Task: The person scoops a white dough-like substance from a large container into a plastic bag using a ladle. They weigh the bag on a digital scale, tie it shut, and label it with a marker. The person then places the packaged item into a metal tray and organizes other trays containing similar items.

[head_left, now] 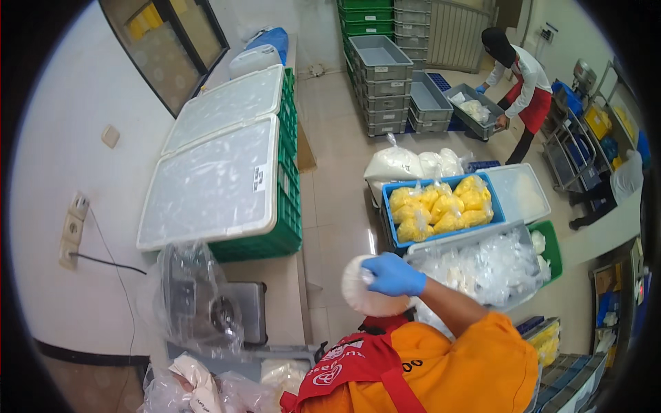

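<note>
Single-handed handling of a filled bag, with the blue crate (pixel 497 206) of yellow-filled bags as landmark. The right hand (pixel 398 275), in a blue glove, holds a rounded white bag (pixel 363 297) to the near left of the blue crate, between it and the surface (pixel 288 292); the fingers are curled together, pinching the bag's gathered neck, and the body of the bag hangs apart from crate and surface alike. The left hand is not visible, so whether its fingers are spread or pressed together cannot be told. Clear plastic bags (pixel 475 265) lie heaped just on the near side of the blue crate; larger white bags (pixel 394 165) stand just beyond it. Well to the left of the blue crate, the surface bears a grey device (pixel 251 313), partly covered by a clear plastic sheet (pixel 180 289), and green crates under white lids (pixel 213 182). Beyond the blue crate, to the right, a co-worker (pixel 529 82) holds a grey crate (pixel 475 125). The step appears to be a mid-air transfer; the next move would call for a firm hold on the neck and support under the bag wherever it is set down.
</note>
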Available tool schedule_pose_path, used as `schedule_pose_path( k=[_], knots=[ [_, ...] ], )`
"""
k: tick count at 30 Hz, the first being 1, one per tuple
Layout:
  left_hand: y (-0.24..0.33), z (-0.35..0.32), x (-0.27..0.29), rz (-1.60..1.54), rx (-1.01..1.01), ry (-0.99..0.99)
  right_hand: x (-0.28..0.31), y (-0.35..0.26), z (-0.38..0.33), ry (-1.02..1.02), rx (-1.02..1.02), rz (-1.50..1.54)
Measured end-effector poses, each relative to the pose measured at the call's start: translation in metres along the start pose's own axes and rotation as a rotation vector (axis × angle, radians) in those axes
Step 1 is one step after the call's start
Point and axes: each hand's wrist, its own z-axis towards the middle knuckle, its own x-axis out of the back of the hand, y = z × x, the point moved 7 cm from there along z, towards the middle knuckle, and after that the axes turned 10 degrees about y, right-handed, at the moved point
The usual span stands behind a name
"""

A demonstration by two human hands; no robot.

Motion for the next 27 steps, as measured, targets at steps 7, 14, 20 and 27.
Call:
schedule_pose_path(
  k=[7,14,20,27],
  knots=[
    [-0.015,0.037,-0.143,0.043,-0.01,-0.063,0.039,0.148,0.038,0.207,-0.355,0.176],
    [-0.025,0.07,-0.3,0.024,-0.012,-0.186,0.102,0.204,0.128,0.397,-0.29,0.229],
    [-0.029,0.127,-0.4,-0.004,-0.057,-0.235,0.136,0.249,0.195,0.471,-0.384,0.216],
    [-0.057,0.197,-0.462,-0.014,-0.088,-0.174,0.141,0.321,0.278,0.47,-0.468,-0.028]
  ],
)
